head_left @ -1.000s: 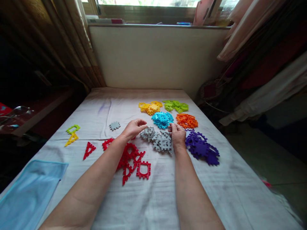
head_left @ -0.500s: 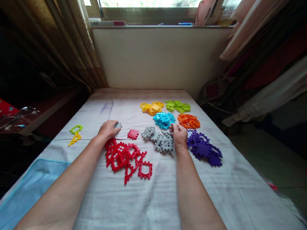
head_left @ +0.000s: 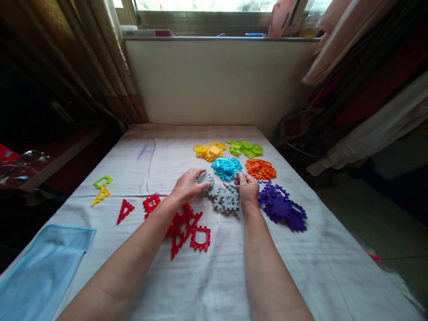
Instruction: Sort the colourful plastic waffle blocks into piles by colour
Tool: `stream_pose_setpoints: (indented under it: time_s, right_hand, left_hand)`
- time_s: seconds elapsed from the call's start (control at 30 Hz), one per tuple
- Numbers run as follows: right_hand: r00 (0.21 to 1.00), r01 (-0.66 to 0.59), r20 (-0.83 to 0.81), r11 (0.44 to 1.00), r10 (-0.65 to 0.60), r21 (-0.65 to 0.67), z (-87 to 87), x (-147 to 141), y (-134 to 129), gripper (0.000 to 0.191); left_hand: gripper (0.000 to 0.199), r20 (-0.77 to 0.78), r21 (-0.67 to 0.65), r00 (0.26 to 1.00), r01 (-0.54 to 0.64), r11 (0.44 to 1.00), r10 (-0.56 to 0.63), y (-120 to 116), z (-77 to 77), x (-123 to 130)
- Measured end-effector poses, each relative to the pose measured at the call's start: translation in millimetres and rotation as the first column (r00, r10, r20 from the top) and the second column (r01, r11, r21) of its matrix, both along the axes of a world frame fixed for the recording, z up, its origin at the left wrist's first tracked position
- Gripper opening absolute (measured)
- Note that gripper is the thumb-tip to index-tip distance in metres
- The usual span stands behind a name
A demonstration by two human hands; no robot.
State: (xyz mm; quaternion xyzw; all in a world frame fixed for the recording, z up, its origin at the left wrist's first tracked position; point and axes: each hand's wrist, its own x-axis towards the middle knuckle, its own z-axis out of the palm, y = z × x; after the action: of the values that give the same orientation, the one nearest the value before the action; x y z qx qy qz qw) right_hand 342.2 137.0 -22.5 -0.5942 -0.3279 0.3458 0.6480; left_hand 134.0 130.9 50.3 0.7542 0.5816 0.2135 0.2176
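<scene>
My left hand [head_left: 189,183] grips a flat grey toothed piece [head_left: 205,178] between thumb and fingers, at the left end of the grey pile [head_left: 228,199]. At that pile's right side is my right hand [head_left: 248,186], its fingers pinched together; whatever they hold is too small to make out. Red pieces [head_left: 183,223] lie partly under my left forearm, with a red triangle [head_left: 125,211] farther left. The purple pile [head_left: 284,207] is right of my right hand. Just beyond my hands sits the light blue pile [head_left: 226,167].
Orange [head_left: 261,169], yellow [head_left: 211,151] and green [head_left: 245,148] piles lie toward the back. A yellow triangle [head_left: 100,195] and a green frame piece [head_left: 102,181] are at the left. A blue cloth [head_left: 43,267] covers the near left corner.
My left hand has moved right to the grey pile with the grey piece. The red triangle at the left now shows, uncovered by my forearm. My right hand has barely moved.
</scene>
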Motion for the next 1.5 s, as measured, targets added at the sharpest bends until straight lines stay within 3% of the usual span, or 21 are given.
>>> stream_pose_setpoints:
  time_s: [0.1,0.2,0.37,0.47,0.73,0.9,1.07,1.3,1.5]
  right_hand:
    - [1.0,0.001,0.004,1.0,-0.001,0.002,1.7,-1,-1,0.044]
    - [1.0,0.012,0.019,1.0,-0.012,0.006,3.1,-2,-1,0.046]
    - [0.999,0.024,0.04,1.0,-0.024,-0.006,2.4,-3,0,0.045]
    - [0.992,0.052,0.117,0.998,-0.054,0.018,1.5,-6,-3,0.044]
    - [0.911,-0.002,0.413,0.999,-0.02,0.052,2.8,-23,-36,0.04]
    - [0.856,-0.107,0.515,0.991,0.052,0.077,1.1,-50,-41,0.033]
    - [0.811,-0.121,0.582,0.991,0.069,0.052,-2.2,-83,-29,0.03]
    - [0.777,-0.083,0.625,0.997,0.072,-0.012,0.3,-121,6,0.031]
    - [0.756,-0.143,0.643,0.989,0.124,-0.022,-0.6,-127,45,0.035]
  left_hand:
    - [0.052,0.014,-0.003,0.997,0.073,0.997,-0.073,-6,-2.2,17]
    - [0.052,-0.005,0.037,0.991,0.137,0.99,-0.137,-7,-6.4,16]
    - [0.036,-0.278,0.087,0.96,0.039,0.995,-0.014,-3,-16.4,-19]
    - [0.027,-0.377,0.044,0.926,0.047,0.998,-0.027,-9,-20.0,-40]
    - [0.023,-0.403,0.021,0.912,0.096,0.995,-0.079,-42,-15.3,-69]
    - [0.027,-0.279,0.101,0.958,0.097,0.99,-0.066,-62,-29.8,-91]
    - [0.033,-0.152,0.179,0.987,0.085,0.98,-0.058,-75,-43.8,-100]
    - [0.032,-0.102,0.216,0.994,0.066,0.974,-0.045,-79,-48.5,-100]
    - [0.03,-0.083,0.227,0.996,0.048,0.973,-0.03,-80,-51.6,-99]
